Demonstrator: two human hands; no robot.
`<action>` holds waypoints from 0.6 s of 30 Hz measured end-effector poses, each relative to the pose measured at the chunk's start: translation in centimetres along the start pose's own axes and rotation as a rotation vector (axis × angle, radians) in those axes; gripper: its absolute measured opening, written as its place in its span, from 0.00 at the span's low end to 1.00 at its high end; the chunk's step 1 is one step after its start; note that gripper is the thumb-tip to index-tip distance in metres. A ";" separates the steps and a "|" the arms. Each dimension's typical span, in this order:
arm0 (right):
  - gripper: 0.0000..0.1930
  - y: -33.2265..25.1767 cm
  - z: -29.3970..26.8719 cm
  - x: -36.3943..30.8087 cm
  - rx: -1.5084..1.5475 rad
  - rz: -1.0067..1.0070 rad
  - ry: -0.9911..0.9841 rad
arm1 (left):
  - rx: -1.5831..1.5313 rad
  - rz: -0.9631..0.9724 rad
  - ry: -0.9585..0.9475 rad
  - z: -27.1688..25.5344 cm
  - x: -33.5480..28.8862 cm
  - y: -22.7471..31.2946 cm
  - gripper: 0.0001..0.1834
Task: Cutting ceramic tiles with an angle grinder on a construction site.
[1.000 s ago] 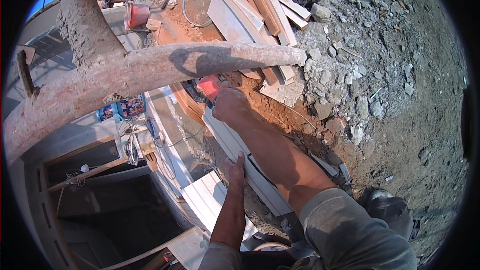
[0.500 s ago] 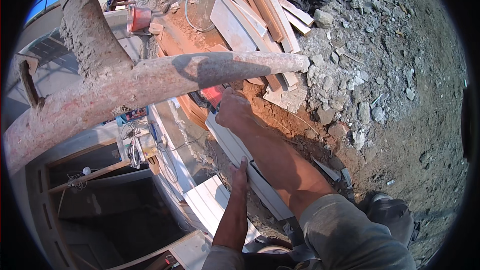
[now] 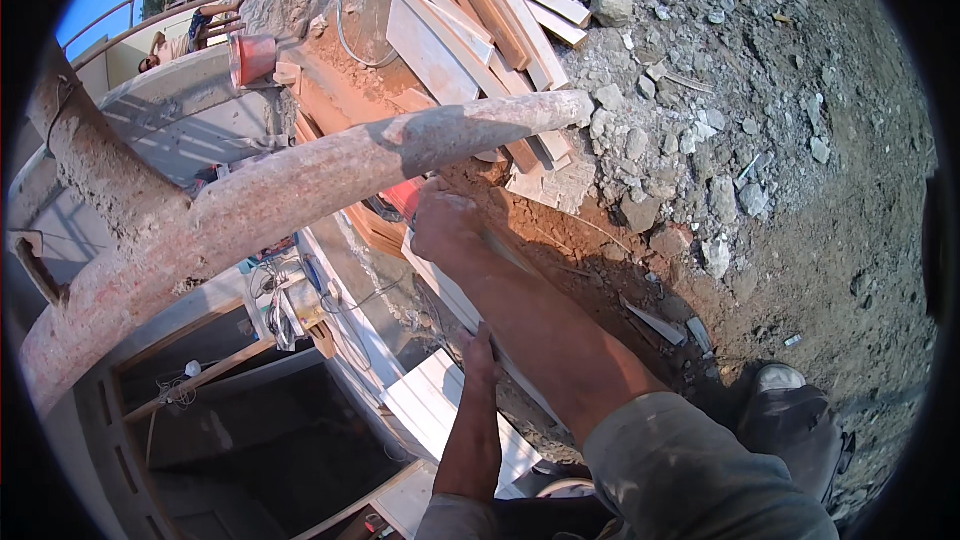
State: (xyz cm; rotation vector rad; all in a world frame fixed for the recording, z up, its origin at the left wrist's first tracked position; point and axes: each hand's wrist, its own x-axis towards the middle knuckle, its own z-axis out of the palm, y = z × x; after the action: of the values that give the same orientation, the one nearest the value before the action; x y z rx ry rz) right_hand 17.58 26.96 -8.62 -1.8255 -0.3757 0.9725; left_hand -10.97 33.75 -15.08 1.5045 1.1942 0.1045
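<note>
Hands apart, both bare. Right hand (image 3: 446, 223) is closed around a red tool (image 3: 402, 198), arm stretched out; the tool sits at the far end of a long white board (image 3: 436, 280), partly hidden behind the hand and a thick mud-crusted pipe (image 3: 330, 162) (exact tool type: can't tell). Left hand (image 3: 480, 356) is nearer the body, at the left edge of the same board, thumb up along it; fingers out of sight, so can't tell how firmly it grips. Board slants from the tool down toward the body, the right forearm covering much of its near part.

Second white panel (image 3: 425, 402), grooved, lies just left of the left forearm. Left of that, a dark opening (image 3: 260, 440) edged with wooden strips, tangled cables (image 3: 284, 312) near its upper corner. Beyond the pipe: heap of planks (image 3: 500, 15) on reddish soil, red bucket (image 3: 252, 60) to its left. Grey rubble (image 3: 735, 140) spreads over the right side. One dusty shoe (image 3: 779, 378) at lower right. Another person (image 3: 170, 48) is at upper left near a railing (image 3: 135, 2), small and well apart from the work.
</note>
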 end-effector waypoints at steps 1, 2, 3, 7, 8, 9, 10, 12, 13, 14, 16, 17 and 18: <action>0.37 0.0 0.5 0.4 0.006 -0.028 0.016 | -0.091 -0.024 0.008 -0.2 0.1 -0.1 0.33; 0.36 0.4 0.8 0.8 0.008 -0.050 0.031 | -0.183 -0.055 0.013 0.4 -0.1 0.1 0.32; 0.36 0.6 1.1 1.1 0.014 -0.036 0.031 | -0.174 -0.066 0.009 0.9 -0.4 0.3 0.32; 0.34 0.5 1.5 1.1 0.017 -0.058 0.063 | -0.023 -0.059 0.093 1.8 -0.8 1.0 0.31; 0.34 0.4 1.5 1.1 0.007 -0.065 0.093 | -0.066 -0.036 0.051 2.0 -0.8 1.1 0.31; 0.34 0.4 1.5 1.0 0.010 -0.062 0.090 | -0.063 -0.040 0.053 2.0 -0.9 1.3 0.31; 0.34 0.5 1.4 1.0 0.019 -0.055 0.079 | -0.071 -0.071 0.082 2.4 -1.2 1.6 0.32; 0.33 0.8 1.3 1.0 0.027 -0.042 0.068 | -0.079 -0.108 0.108 3.0 -1.3 2.0 0.32; 0.34 1.0 1.2 1.1 0.025 -0.044 0.080 | -0.071 -0.102 0.092 3.3 -1.3 2.0 0.33; 0.34 1.3 1.1 1.3 0.020 -0.043 0.091 | -0.065 -0.097 0.074 3.5 -1.2 1.8 0.33; 0.33 -0.8 1.1 0.4 0.050 -0.069 0.023 | -0.121 -0.066 0.042 -0.2 -1.0 1.6 0.33; 0.32 0.0 0.2 0.3 0.046 -0.025 0.000 | -0.189 -0.082 -0.066 -0.5 -0.1 0.3 0.32; 0.32 0.3 0.1 0.3 0.042 -0.027 -0.001 | -0.193 -0.080 -0.066 -0.8 0.3 -0.2 0.32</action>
State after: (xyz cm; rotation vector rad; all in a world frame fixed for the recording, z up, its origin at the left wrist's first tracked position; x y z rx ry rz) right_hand 17.67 27.04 -9.01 -1.7784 -0.3770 0.9555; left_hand -11.49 34.44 -15.11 1.2808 1.1564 0.1125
